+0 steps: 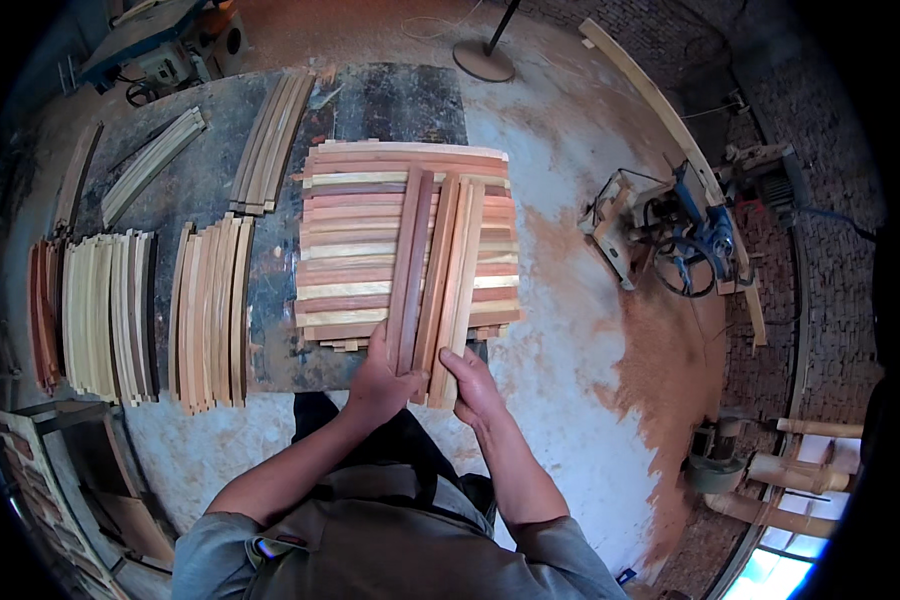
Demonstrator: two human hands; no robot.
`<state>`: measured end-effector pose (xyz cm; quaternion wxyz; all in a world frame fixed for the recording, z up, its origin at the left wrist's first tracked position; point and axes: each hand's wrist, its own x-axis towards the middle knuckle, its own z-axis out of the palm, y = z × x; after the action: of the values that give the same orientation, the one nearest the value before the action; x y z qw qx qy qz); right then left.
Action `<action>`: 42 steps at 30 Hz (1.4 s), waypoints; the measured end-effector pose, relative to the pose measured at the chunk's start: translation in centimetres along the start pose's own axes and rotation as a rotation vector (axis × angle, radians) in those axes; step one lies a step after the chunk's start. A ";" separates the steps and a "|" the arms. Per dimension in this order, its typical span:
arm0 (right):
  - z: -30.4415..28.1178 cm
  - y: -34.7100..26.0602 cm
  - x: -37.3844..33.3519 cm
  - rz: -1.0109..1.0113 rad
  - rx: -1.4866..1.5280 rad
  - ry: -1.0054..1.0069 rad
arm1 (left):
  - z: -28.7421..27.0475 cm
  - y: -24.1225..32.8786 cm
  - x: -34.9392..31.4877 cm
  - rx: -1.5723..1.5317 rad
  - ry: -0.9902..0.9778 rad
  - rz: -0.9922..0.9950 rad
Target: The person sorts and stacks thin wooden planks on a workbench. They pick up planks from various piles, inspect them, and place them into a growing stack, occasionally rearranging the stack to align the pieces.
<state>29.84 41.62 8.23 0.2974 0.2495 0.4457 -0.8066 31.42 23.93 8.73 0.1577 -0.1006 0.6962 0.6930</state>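
Observation:
My left hand is closed round the near end of a dark reddish-brown wood strip. Beside it, my right hand grips the near end of some pale pinkish wood strips, with the thumb on top. A narrow gap parts the two lots along most of their length. They lie lengthwise away from me over a stack of crosswise wood strips, whose colours run from cream to pink and dark brown. The stack sits at the right edge of a dark, stained worktable.
Bundles of pale strips and cream strips stand left on the table, with reddish strips beyond. More strips lie farther back. A machine with a handwheel stands at right; a round stand base is on the dusty floor.

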 end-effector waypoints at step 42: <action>-2.9 -0.2 -2.4 -0.174 -0.174 0.207 | -7.0 3.9 0.0 -0.619 -0.168 -0.173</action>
<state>31.74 44.83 8.55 0.1994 0.2652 0.5621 -0.7576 29.45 16.99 12.33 0.2347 -0.1450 0.4259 0.8617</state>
